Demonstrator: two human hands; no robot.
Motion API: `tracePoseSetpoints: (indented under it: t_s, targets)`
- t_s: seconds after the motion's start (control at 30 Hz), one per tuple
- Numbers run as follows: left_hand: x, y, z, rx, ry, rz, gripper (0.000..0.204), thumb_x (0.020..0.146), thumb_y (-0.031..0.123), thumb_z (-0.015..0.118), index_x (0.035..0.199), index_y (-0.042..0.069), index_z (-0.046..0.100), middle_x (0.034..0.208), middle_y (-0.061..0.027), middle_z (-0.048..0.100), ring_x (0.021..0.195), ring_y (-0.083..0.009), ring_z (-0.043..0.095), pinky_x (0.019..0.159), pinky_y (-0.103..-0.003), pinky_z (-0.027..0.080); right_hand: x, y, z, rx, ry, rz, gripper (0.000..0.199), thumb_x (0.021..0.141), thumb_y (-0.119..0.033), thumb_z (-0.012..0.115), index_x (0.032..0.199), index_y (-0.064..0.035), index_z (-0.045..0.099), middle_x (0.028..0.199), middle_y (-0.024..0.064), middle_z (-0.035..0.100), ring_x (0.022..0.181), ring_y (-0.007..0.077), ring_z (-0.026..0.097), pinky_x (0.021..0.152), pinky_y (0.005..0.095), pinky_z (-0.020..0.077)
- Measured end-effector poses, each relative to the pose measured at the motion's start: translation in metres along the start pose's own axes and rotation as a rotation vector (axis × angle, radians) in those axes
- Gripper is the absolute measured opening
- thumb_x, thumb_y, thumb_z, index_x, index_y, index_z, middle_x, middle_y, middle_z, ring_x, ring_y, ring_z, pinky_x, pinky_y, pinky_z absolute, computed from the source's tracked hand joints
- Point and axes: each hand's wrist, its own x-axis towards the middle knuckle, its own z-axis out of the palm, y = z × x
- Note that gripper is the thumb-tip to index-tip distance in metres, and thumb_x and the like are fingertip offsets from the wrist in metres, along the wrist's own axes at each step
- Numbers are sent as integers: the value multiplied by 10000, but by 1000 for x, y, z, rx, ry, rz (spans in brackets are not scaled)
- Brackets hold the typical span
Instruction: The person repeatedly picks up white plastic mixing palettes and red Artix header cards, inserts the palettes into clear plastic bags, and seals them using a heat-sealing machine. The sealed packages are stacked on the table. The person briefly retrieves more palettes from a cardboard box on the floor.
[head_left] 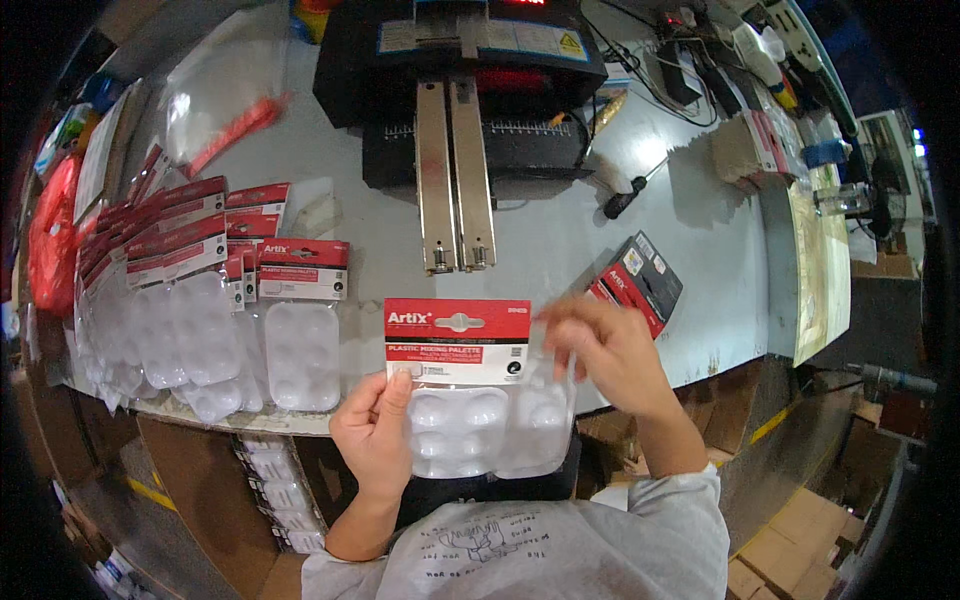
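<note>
My left hand (374, 432) pinches the left edge of a paint palette package (458, 345), thumb in front near the lower corner of its red and white header card. White wells show through the clear bag below the card. A second white palette (537, 430) in clear plastic sits partly behind it on the right. My right hand (612, 352) is beside the card's right edge, above that second palette. Its curled fingers are smeared by motion, so I cannot make out whether they grip anything.
A heap of packaged palettes (180, 300) covers the table's left side, with one package (302, 330) at its edge. A black machine (460, 60) with two metal rails (455, 180) stands at the back. To the right lie a red and black box (640, 283) and a black-handled screwdriver (630, 196).
</note>
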Motion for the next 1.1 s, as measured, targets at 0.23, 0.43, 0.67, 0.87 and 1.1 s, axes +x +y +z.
tracePoseSetpoints:
  t_s: [0.23, 0.43, 0.67, 0.87, 1.1]
  targets:
    - [-3, -11, 0, -34, 48, 16, 159, 881, 126, 617, 861, -31, 632, 721, 59, 550, 616, 3, 403, 534, -156, 295, -15, 19, 5, 345, -207, 114, 170, 870, -100, 603, 893, 64, 641, 729, 86, 636, 578, 106, 608, 469, 209, 471]
    - [16, -14, -3, 321, -115, 35, 253, 947, 196, 467, 836, -20, 537, 667, -84, 525, 623, -125, 463, 580, -284, 384, 8, 17, 9, 373, -301, 260, 170, 881, -112, 572, 828, 44, 616, 707, 85, 626, 569, 125, 612, 471, 225, 471]
    - [82, -30, 21, 331, -108, 105, 287, 970, 241, 406, 824, 4, 472, 714, -120, 502, 669, -178, 432, 656, -294, 388, 65, 34, 20, 557, -73, 154, 168, 885, -133, 563, 850, 27, 597, 722, 80, 623, 601, 142, 615, 522, 256, 487]
    - [81, -44, 16, 300, -128, 98, 270, 971, 238, 415, 874, 5, 512, 753, -44, 552, 702, -127, 458, 685, -275, 397, 63, 35, 20, 478, -87, 106, 194, 899, -149, 551, 875, 37, 601, 742, 82, 625, 561, 133, 601, 507, 239, 482]
    - [81, 21, -46, 721, 189, 218, 272, 901, 215, 529, 1054, -8, 562, 941, -136, 600, 882, -232, 554, 825, -347, 419, 34, 32, -5, -647, 314, -359, 261, 761, -254, 699, 898, -38, 650, 908, 76, 607, 880, 231, 548, 760, 339, 440]
